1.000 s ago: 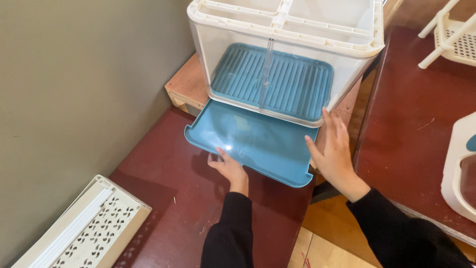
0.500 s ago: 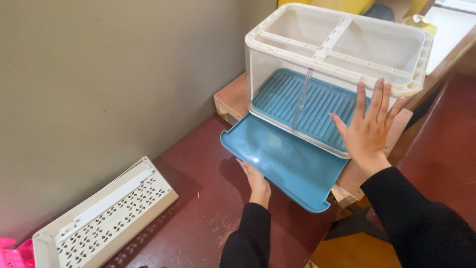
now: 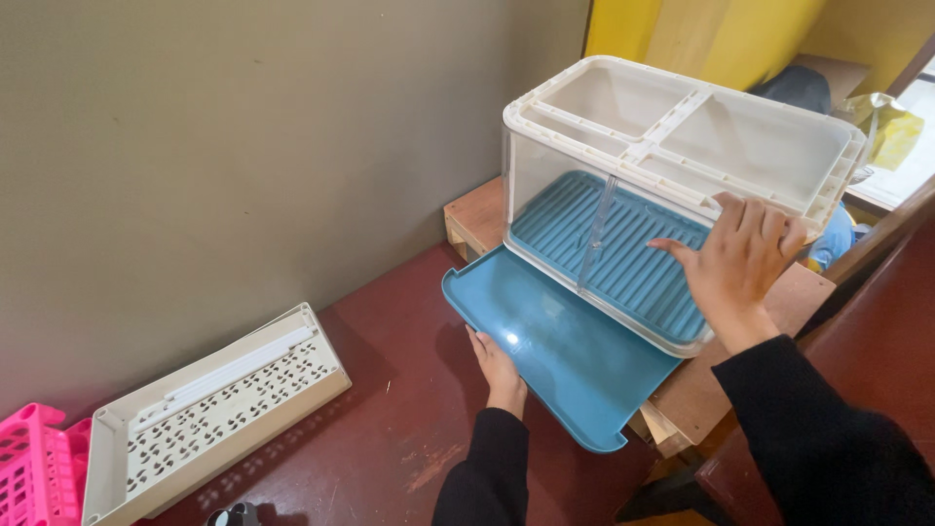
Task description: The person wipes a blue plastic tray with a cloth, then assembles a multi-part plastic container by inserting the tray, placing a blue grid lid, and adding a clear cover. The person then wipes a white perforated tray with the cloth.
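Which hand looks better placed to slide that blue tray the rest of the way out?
Probably the left. The left hand is under the front edge of the blue tray, which juts out from the clear box. The right hand lies flat against the box's front wall, above the tray.

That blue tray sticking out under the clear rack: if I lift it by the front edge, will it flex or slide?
The blue tray looks like thin moulded plastic, so probably light and a bit bendy. Its glossy face shows glare, so likely slippery; the left hand grips its edge. Much of it overhangs the wooden platform, so it may tip if released. The right hand steadies the rack.
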